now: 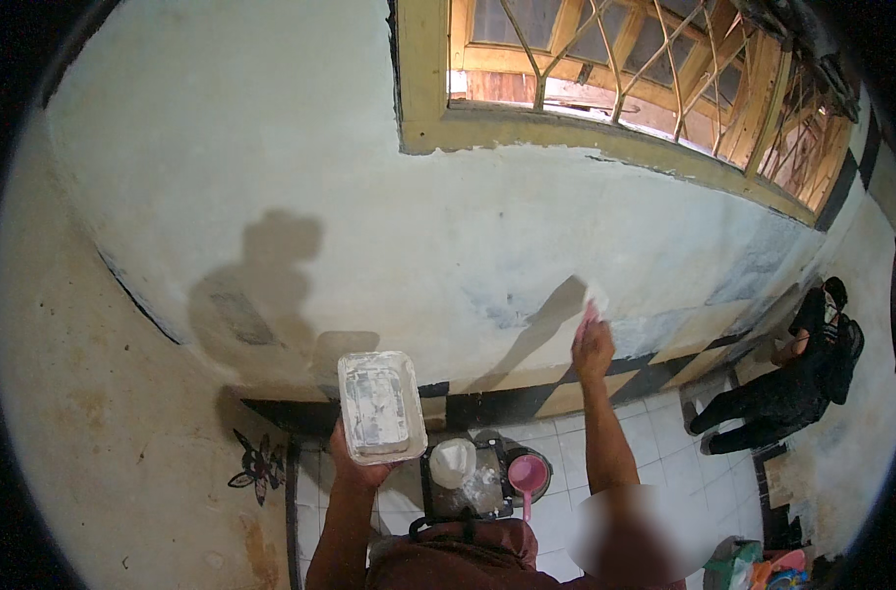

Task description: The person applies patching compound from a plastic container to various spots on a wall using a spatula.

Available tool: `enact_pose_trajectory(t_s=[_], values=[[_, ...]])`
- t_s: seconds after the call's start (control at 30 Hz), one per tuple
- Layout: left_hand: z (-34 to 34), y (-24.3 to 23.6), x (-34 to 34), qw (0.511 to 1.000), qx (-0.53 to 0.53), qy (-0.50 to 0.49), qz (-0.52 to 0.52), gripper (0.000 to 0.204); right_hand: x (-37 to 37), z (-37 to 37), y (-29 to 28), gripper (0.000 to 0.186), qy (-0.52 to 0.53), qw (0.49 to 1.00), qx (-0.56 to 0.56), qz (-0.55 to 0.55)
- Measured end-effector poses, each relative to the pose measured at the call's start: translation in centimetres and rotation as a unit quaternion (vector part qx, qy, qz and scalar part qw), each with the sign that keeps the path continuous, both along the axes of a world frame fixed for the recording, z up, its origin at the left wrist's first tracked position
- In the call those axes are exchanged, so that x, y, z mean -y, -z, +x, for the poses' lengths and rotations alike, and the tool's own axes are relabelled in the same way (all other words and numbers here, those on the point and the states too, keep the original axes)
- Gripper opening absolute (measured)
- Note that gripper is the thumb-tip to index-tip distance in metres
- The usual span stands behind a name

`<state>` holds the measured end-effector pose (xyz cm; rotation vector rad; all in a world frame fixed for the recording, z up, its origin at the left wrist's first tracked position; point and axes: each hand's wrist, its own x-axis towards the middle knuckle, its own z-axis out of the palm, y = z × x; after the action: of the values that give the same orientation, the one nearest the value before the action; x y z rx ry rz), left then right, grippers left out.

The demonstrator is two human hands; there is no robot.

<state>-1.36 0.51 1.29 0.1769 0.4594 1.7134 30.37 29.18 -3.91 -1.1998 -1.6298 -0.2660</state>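
My left hand (359, 457) grips a white rectangular tray (381, 403) smeared with pale paste, holding it up at lower centre. Its fingers are mostly behind the tray. My right hand (594, 349) is closed on a small pink tool with a white tip (593, 300), raised at the pale wall (497, 216), which has grey-blue patches. The tool's exact shape is too small to tell. Below my hands, a dark square stand (482, 506) on the tiles bears a white tub (453, 462). Beside it is a pink dipper (527, 474) over a dark round container.
A co-worker in black clothes (792, 383) is at the right wall. Above is a yellow-framed barred window (418, 118). A checkered band runs along the wall's foot over white floor tiles (664, 442). A dark flower decal (256, 467) marks the left wall. Colourful items (763, 565) lie bottom right.
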Motion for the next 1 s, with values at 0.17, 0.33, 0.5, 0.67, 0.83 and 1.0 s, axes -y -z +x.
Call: enact_pose_trajectory(t_s=[0.17, 0.33, 0.5, 0.67, 0.83, 1.0], values=[[0.1, -0.7, 0.6, 0.999, -0.022, 0.002, -0.024, 0.087, -2.7, 0.2, -6.7, 0.009, -0.01, 0.996, -0.044, 0.076], [-0.1, -1.2, 0.9, 0.999, -0.028, 0.007, -0.013, 0.074, -4.4, -8.2, -4.0, 0.034, -0.066, 0.992, -0.02, 0.103], [-1.6, -0.4, 0.7, 1.0, -0.013, 0.021, 0.008, 0.071, 2.9, -20.2, 4.3, 0.02, -0.215, 0.963, 0.143, -0.083], [-1.8, -0.5, 0.8, 0.997, -0.072, -0.006, -0.006, 0.075, 10.3, -19.4, 3.5, 0.035, -0.354, 0.932, 0.043, -0.07], [-2.1, 0.6, 1.1, 0.999, -0.046, -0.006, 0.003, 0.077, 6.6, -10.2, 5.8, 0.022, -0.08, 0.993, -0.014, -0.088], [-2.2, 1.6, 1.0, 0.999, 0.042, -0.001, -0.01, 0.059, -1.3, -2.4, 3.7, 0.011, 0.059, 0.995, -0.086, 0.004]])
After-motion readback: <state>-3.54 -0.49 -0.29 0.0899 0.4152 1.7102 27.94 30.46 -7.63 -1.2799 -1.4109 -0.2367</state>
